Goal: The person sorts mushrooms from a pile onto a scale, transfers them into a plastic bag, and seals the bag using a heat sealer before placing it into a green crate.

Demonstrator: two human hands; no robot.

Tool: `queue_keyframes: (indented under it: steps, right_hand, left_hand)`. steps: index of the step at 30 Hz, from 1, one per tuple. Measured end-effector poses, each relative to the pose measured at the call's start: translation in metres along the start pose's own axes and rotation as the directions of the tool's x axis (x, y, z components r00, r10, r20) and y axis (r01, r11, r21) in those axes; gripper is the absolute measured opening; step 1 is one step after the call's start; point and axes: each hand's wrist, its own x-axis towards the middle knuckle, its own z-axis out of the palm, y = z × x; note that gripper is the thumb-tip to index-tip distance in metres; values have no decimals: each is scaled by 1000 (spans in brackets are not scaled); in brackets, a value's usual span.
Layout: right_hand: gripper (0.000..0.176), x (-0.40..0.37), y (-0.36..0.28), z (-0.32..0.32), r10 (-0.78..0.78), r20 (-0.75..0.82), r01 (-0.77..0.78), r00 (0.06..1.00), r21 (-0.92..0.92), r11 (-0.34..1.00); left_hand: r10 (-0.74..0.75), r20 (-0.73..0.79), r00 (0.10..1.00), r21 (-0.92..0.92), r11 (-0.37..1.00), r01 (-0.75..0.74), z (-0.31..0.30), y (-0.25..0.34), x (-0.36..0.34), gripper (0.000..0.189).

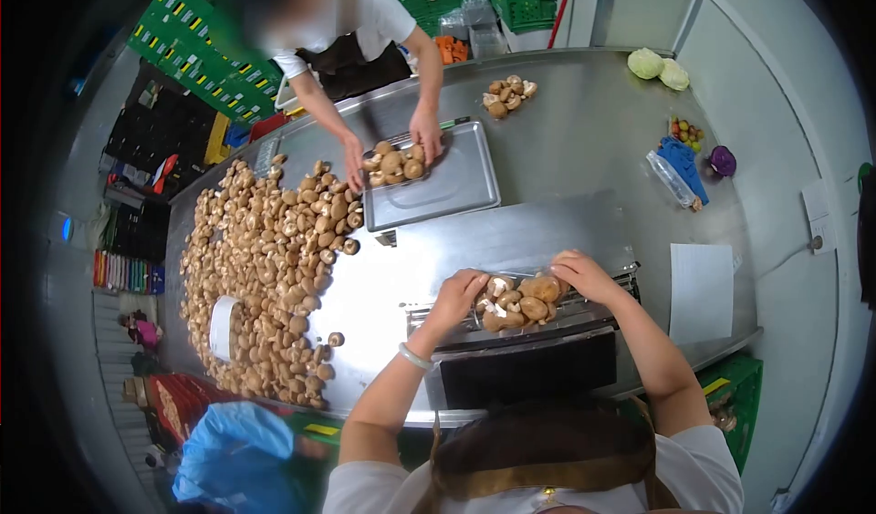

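Mushrooms (520, 300): small brown pile on the scale (525, 368), at the near edge of the bench (566, 149) — set between both hands, touching each.
Left hand (459, 297): curled against the pile's left side, fingers bent onto the caps, grasping; pale wristband (413, 357) on the wrist.
Right hand (584, 275): clasped over the pile's far right corner, fingers on the caps.
Loose heap (265, 277): spread wide, well left of the left hand — not touching.
Co-worker's hands (426, 133): across the bench, on a second pile (394, 163) in a metal tray (456, 190).
Paper sheet (700, 292): flat, right of the right hand.
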Motion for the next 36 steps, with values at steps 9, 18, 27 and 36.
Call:
queue_keyframes:
  steps: [9, 18, 27, 36]
  right_hand:
    - [27, -61, -147, -28, 152, -145, -138, 978, 105, 985]
    - [33, -151, -56, 69, 383, -136, -393, 914, -53, 918]
    - [22, -203, -49, 98, 559, -326, -494, 762, 265, 828]
    - [12, -327, -53, 106, 597, -711, -459, 373, 417, 784]
  left_hand:
    - [138, -250, 958, 55, 990, -129, -17, 132, -94, 18]
    - [-302, -116, 946, 140, 938, 317, 64, 24, -155, 42]
    - [-233, -458, 858, -143, 972, 187, 107, -5, -209, 17]
    - [227, -278, 933, 487, 871, -67, 118, -14, -194, 11]
